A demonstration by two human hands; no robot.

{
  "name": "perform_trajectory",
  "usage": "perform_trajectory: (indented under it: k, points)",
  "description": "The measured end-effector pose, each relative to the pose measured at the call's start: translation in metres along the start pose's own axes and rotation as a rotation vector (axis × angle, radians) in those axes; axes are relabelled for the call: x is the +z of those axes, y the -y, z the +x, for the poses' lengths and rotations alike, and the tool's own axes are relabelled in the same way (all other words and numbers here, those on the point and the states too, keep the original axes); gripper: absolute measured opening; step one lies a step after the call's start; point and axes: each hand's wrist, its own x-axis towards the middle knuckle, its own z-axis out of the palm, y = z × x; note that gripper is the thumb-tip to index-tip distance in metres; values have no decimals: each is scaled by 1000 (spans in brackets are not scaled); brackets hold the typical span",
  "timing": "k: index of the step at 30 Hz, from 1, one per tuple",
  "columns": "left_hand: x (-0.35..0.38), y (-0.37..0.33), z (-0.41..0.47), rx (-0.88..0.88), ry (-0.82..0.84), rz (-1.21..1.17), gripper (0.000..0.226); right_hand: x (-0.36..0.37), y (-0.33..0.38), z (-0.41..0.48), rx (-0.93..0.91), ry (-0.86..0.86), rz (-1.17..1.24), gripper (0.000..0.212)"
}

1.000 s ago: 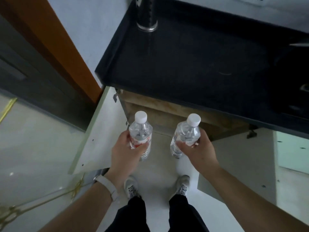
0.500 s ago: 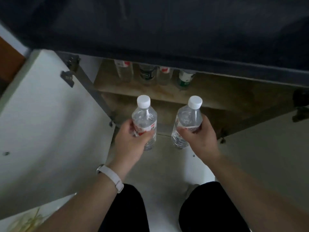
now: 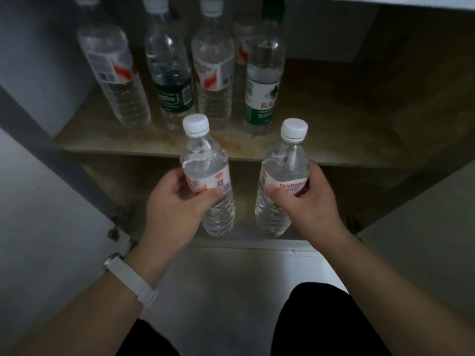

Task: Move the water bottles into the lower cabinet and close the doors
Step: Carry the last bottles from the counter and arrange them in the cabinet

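My left hand [image 3: 174, 209] grips a clear water bottle [image 3: 205, 160] with a white cap and red label, held upright. My right hand [image 3: 308, 204] grips a second like bottle [image 3: 282, 163], also upright. Both bottles hang in front of the open lower cabinet, just before the front edge of its wooden shelf [image 3: 359, 140]. Their bases sit level with the lower compartment [image 3: 123, 191] under that shelf. Several bottles [image 3: 213, 68] stand in a row at the left of the shelf.
The left cabinet door [image 3: 38, 227] and the right door [image 3: 424, 240] are swung open on either side. The right half of the shelf holds nothing. The pale floor [image 3: 231, 291] and my dark trouser legs lie below.
The view has dropped and closed in on the cabinet, so the shelf and its bottles fill the frame. Both held bottles have come nearer to the shelf's front edge.
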Motion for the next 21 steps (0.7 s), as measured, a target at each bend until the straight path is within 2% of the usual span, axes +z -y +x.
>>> perform_trajectory:
  k: [8, 12, 21]
  points:
    - [58, -64, 29, 162, 118, -29, 55, -52, 17, 28, -88, -164, -9, 48]
    - [98, -87, 42, 229, 171, -60, 50, -82, 26, 46, -118, -284, -4, 58]
    - [186, -103, 64, 274, 111, -119, 46, -131, 34, 87, -103, -448, 27, 51]
